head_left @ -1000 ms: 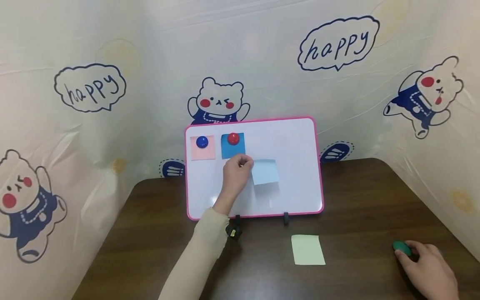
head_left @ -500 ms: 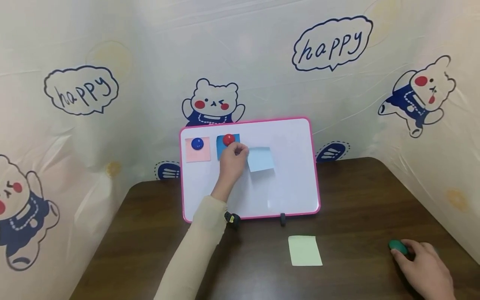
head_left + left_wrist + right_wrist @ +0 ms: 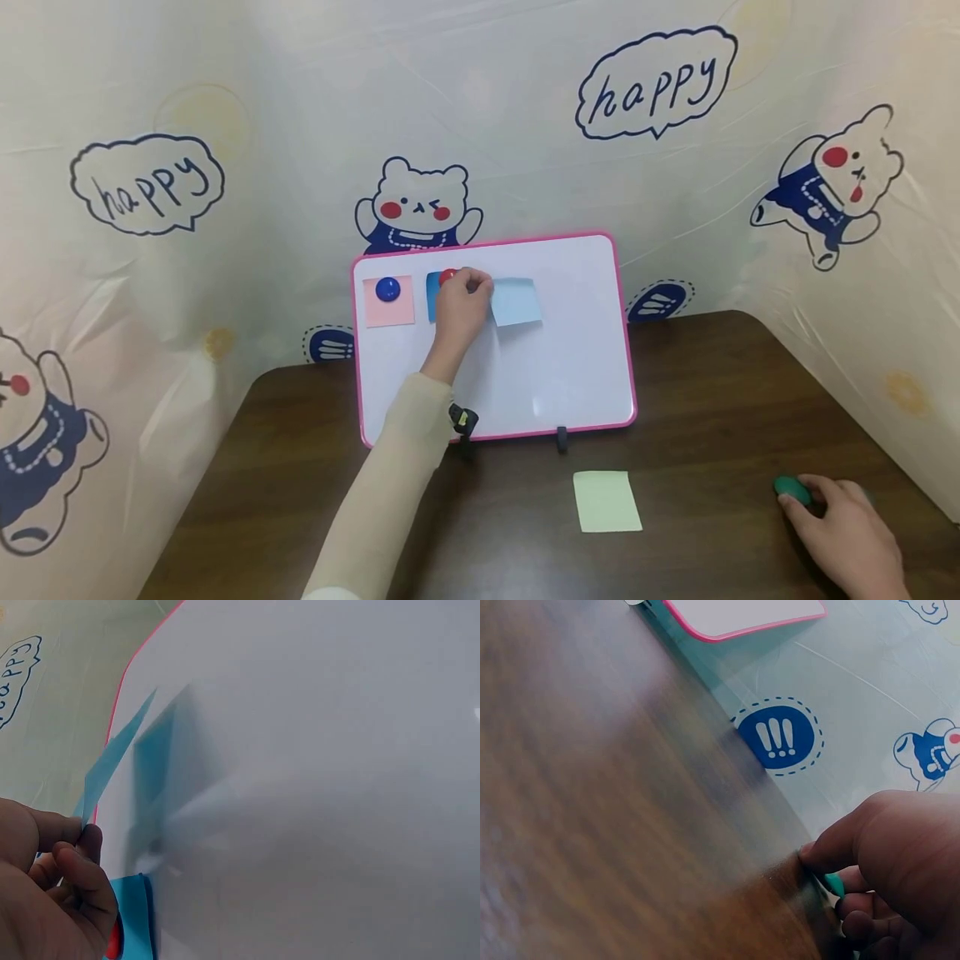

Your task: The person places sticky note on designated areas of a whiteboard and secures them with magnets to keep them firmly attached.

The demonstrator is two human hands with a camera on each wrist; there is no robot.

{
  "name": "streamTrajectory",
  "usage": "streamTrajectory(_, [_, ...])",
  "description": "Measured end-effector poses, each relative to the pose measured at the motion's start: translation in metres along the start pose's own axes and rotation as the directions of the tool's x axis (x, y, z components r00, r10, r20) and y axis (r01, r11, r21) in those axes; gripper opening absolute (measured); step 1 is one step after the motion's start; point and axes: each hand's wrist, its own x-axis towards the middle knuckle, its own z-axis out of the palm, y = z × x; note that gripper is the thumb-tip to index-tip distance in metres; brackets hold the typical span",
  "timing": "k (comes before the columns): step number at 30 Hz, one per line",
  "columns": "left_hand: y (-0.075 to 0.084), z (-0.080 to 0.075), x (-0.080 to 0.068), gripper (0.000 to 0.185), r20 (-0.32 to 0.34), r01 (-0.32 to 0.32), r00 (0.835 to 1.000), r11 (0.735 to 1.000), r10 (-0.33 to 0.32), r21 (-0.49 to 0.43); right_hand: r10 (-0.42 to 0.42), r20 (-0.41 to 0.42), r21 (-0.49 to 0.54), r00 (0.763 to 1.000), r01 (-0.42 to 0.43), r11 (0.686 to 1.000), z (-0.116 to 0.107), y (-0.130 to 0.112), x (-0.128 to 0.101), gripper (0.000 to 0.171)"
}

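My left hand (image 3: 461,315) pinches a light blue sticky note (image 3: 517,302) by its left edge, in front of the whiteboard (image 3: 577,358). In the left wrist view the note (image 3: 112,765) stands off the board, its reflection beside it. Behind that hand, a darker blue note (image 3: 432,298) under a red magnet (image 3: 447,276) is partly hidden. Left of it hangs a pink note (image 3: 389,313) under a blue magnet (image 3: 387,289). At the table's right, my right hand (image 3: 847,533) holds a green magnet (image 3: 792,490) between thumb and fingers; the right wrist view shows only a sliver.
A pale green sticky note (image 3: 607,502) lies on the brown table (image 3: 697,417) before the board. Black feet (image 3: 562,439) support the pink-framed board. A printed curtain (image 3: 525,125) hangs close behind the table and along its sides.
My left hand has risen along the board with the light blue note, now level with the blue note's row. The right hand stays by the green magnet; the head view has shifted slightly.
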Motion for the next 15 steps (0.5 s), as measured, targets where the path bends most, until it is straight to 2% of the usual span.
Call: streamTrajectory(15, [0.0073, 0.0049, 0.0108, 0.017, -0.060, -0.020, 0.998, 0.998, 0.023, 0.059, 0.033, 0.038, -0.003, 0.999, -0.033, 0.999, -0.0019, -0.0013, 0.0018, 0.072])
